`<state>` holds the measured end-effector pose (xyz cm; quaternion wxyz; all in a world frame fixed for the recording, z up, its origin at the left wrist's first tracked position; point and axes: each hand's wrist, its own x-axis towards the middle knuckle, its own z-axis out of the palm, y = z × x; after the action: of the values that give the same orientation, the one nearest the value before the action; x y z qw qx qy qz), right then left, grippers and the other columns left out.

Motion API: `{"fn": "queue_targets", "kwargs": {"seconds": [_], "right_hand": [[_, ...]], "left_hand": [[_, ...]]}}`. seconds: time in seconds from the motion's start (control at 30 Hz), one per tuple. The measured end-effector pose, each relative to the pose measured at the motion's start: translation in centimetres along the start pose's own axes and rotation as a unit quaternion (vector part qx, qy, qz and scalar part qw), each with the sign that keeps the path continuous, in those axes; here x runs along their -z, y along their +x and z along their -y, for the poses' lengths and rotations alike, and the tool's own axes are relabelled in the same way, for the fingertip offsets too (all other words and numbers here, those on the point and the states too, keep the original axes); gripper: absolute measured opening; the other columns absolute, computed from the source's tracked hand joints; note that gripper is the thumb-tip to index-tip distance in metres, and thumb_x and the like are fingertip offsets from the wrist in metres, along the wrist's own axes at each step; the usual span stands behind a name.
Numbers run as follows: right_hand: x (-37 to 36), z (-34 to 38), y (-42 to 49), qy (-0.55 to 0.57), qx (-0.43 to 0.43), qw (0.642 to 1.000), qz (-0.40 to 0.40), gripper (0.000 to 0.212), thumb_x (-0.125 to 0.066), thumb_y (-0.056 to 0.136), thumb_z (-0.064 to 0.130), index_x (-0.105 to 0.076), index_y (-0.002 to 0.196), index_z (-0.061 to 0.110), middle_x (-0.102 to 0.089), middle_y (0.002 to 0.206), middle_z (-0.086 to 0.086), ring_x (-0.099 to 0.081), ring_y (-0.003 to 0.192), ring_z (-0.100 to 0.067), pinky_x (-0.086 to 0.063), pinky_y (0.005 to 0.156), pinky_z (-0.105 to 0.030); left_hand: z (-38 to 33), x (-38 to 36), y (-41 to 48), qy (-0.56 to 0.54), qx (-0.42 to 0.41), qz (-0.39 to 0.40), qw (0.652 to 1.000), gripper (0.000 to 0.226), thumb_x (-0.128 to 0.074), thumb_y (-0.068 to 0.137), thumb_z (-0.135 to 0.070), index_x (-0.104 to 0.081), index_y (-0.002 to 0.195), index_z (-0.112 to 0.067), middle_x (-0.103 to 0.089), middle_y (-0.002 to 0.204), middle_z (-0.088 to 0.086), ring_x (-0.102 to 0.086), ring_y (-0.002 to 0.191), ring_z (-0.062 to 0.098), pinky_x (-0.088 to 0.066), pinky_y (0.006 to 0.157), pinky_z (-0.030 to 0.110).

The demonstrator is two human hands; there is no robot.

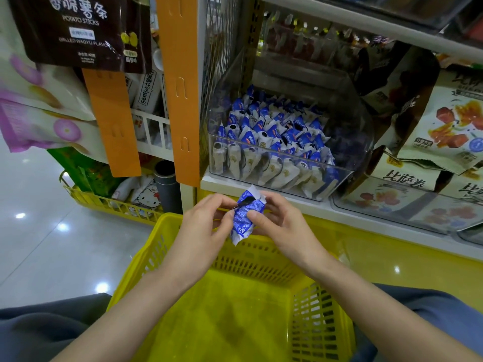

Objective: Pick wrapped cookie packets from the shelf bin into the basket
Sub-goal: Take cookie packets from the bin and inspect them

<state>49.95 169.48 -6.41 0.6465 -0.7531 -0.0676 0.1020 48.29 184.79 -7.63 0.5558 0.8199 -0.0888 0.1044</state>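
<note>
A blue and white wrapped cookie packet (245,216) is held upright between both hands, above the far rim of the yellow basket (321,320). My left hand (206,226) pinches its left edge and my right hand (277,220) pinches its right side with the thumb on the front. Just beyond, on the white shelf, stands a clear plastic bin (347,142) filled with several more blue and white cookie packets (274,142). The basket's floor shows nothing inside.
An orange shelf upright (180,87) stands left of the bin. Snack bags (444,126) crowd the shelf at the right. A lower yellow wire rack (112,205) with goods sits on the tiled floor at the left. Hanging potato stick bags (78,30) fill the upper left.
</note>
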Motion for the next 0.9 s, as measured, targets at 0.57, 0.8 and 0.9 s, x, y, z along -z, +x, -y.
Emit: {"fn": "queue_targets", "kwargs": {"seconds": [0.57, 0.8, 0.9], "right_hand": [[-0.5, -0.3, -0.3, -0.252, 0.076, 0.964, 0.029, 0.088, -0.079, 0.068, 0.032, -0.027, 0.139, 0.03, -0.055, 0.121, 0.009, -0.055, 0.108, -0.006, -0.042, 0.09, -0.014], [3.8, 5.2, 3.2, -0.292, 0.22, 0.922, -0.128, 0.024, -0.058, 0.088, 0.024, -0.058, 0.112, 0.024, -0.057, 0.104, 0.006, -0.055, 0.091, 0.006, -0.041, 0.08, -0.004], [5.5, 7.1, 6.9, -0.383, 0.166, 0.896, -0.151, 0.023, -0.057, 0.091, 0.023, -0.062, 0.111, 0.014, -0.053, 0.102, 0.006, -0.053, 0.081, 0.003, -0.037, 0.071, -0.001]], "left_hand": [[-0.5, -0.9, 0.1, -0.258, 0.171, 0.051, 0.949, 0.019, -0.054, 0.09, -0.006, -0.061, 0.1, -0.021, -0.069, 0.088, -0.006, -0.065, 0.075, -0.001, -0.052, 0.068, 0.015], [0.0, 0.5, 1.0, -0.284, 0.17, -0.021, 0.943, 0.009, -0.055, 0.09, -0.02, -0.061, 0.095, -0.024, -0.072, 0.085, -0.02, -0.066, 0.084, -0.003, -0.048, 0.065, 0.008], [-0.4, 0.8, 1.2, -0.295, 0.167, -0.024, 0.941, 0.01, -0.055, 0.09, -0.022, -0.059, 0.097, -0.026, -0.072, 0.087, -0.018, -0.066, 0.084, -0.004, -0.048, 0.064, 0.008]]}}
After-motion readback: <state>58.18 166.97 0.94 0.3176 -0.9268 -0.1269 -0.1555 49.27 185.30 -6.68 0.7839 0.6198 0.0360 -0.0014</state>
